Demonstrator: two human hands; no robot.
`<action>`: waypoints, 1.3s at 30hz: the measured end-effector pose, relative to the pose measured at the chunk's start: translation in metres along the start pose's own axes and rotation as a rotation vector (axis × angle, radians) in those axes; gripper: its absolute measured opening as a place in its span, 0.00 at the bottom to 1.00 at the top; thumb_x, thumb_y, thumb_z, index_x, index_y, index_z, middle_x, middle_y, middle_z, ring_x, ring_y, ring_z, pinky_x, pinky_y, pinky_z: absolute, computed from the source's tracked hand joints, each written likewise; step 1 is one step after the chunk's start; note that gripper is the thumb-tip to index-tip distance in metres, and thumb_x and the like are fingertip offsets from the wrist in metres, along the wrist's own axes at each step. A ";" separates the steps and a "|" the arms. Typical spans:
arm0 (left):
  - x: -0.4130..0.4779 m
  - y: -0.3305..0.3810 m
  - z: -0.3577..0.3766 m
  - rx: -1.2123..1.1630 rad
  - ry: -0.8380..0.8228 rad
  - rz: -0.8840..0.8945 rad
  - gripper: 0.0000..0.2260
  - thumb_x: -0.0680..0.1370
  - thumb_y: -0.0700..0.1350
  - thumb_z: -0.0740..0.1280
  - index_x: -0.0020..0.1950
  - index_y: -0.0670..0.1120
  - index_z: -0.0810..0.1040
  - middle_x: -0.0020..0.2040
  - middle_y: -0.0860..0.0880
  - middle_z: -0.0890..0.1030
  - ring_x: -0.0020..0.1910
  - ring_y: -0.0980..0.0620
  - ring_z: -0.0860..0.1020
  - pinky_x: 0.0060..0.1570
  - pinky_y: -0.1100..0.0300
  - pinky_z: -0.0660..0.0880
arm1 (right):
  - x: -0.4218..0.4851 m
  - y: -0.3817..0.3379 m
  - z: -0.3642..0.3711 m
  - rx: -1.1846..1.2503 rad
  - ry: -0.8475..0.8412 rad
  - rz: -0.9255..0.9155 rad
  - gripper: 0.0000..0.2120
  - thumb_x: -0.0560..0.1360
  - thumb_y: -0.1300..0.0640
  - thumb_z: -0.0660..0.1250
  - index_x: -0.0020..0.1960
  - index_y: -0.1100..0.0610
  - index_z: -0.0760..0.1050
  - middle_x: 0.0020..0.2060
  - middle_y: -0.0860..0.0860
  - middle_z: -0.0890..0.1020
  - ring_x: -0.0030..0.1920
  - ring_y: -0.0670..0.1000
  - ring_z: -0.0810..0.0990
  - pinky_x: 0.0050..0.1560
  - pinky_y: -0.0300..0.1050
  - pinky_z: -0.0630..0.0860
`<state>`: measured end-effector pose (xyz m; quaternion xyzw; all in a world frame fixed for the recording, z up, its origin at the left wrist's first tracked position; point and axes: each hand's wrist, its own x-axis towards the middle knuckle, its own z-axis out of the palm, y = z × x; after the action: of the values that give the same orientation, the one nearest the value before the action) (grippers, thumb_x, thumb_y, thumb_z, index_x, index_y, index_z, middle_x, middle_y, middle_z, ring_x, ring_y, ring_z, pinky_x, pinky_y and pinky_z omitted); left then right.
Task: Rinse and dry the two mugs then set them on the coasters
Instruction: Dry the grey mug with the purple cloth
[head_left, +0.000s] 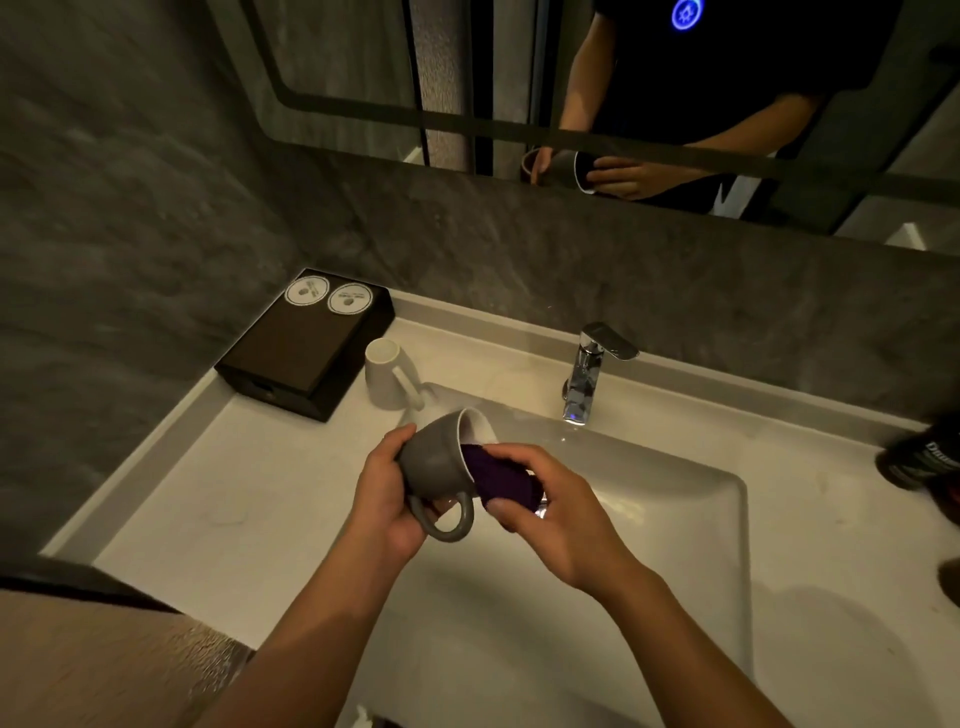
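Plainly drying: the left hand (384, 499) wraps the grey mug (439, 462), tipped over the sink (727, 519), while the right hand (550, 514) pinches a cloth (498, 478) into its mouth. Next (likely) wipe round; the white mug (387, 374) and coasters (327, 296) stand beyond the left grip.

Grey mug (434, 462) tilted, white mug (387, 376) seemingly upright

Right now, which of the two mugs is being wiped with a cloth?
The grey mug, tilted in the left hand, with the right hand pushing a purple cloth into it. The white mug stands alone on the counter.
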<state>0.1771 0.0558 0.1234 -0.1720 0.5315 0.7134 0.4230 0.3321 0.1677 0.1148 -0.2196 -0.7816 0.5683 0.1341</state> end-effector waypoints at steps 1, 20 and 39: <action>0.001 0.001 -0.001 0.007 -0.009 -0.002 0.10 0.81 0.52 0.66 0.51 0.45 0.81 0.36 0.45 0.84 0.31 0.48 0.80 0.29 0.59 0.73 | 0.001 -0.002 0.003 0.022 0.020 0.017 0.22 0.78 0.59 0.72 0.65 0.37 0.75 0.56 0.38 0.80 0.56 0.45 0.80 0.52 0.42 0.82; 0.005 -0.004 -0.009 0.327 0.013 0.594 0.15 0.78 0.55 0.65 0.55 0.46 0.82 0.52 0.45 0.83 0.52 0.47 0.81 0.43 0.57 0.79 | 0.009 -0.051 0.047 0.422 0.232 0.273 0.08 0.82 0.58 0.65 0.60 0.48 0.74 0.52 0.48 0.81 0.45 0.42 0.79 0.43 0.34 0.75; 0.003 -0.023 -0.017 0.520 0.000 0.849 0.05 0.83 0.50 0.64 0.57 0.60 0.74 0.57 0.58 0.78 0.55 0.61 0.80 0.50 0.66 0.80 | 0.024 -0.058 0.055 0.559 0.480 0.469 0.09 0.85 0.54 0.60 0.53 0.56 0.77 0.50 0.57 0.81 0.46 0.53 0.76 0.40 0.46 0.68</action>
<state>0.1897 0.0438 0.1010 0.1708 0.7149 0.6665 0.1242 0.2748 0.1189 0.1512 -0.4722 -0.4735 0.7058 0.2337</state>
